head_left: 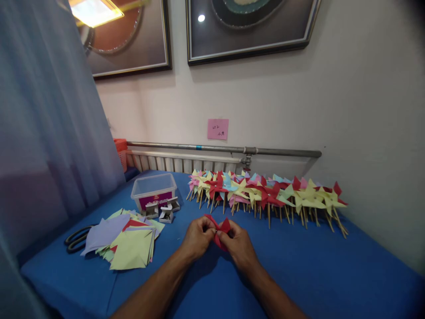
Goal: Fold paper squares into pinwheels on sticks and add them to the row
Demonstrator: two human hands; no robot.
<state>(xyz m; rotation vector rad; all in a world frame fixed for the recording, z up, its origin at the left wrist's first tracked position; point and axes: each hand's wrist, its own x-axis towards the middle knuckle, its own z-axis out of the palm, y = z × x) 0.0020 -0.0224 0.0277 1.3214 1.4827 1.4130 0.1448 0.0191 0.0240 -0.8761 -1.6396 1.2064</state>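
Both hands meet low at the centre of the blue table (299, 266): the left hand (196, 238) and the right hand (239, 246) each pinch a folded red paper (220, 230) between fingertips, holding it just above the cloth. At ten o'clock from it lies a loose stack of coloured squares (128, 241) with scissors (77, 239) at nine o'clock beyond, and a clear plastic box (153, 188) with small staple boxes (164, 210) at eleven o'clock. From twelve to two o'clock a long row of finished pinwheels (265, 192) runs along the wall.
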